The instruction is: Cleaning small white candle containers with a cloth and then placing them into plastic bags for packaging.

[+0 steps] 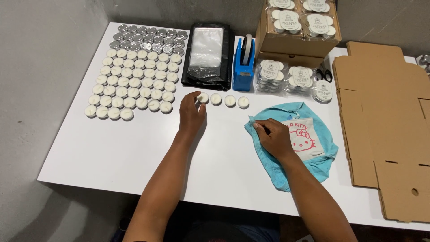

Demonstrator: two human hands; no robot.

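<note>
On the white table (134, 152) the left hand (191, 114) reaches forward and its fingertips (197, 99) close lightly around a white tealight candle (204, 97), the leftmost of a short row of four; the other three tealights (230, 100) sit just to its right, each a little apart from the next. The right hand (274, 138) rests on a light blue cloth (313, 154) with a white cartoon-cat patch, nearer and to the right, its fingers curled and pinching the cloth's left edge. Far left on the table lies a large block of white tealights (132, 87) in neat rows, and behind it several rows of empty silver metal cups (150, 38). To the right of those lies a black plastic bag with clear film (207, 56) on top, then a blue tape dispenser (244, 62) standing beside it. Further right are clear packs of tealights (286, 78), black scissors (323, 74), and an open cardboard box (298, 27) holding more packs. Flat, unfolded cardboard (385, 125) covers the table's right side.
</note>
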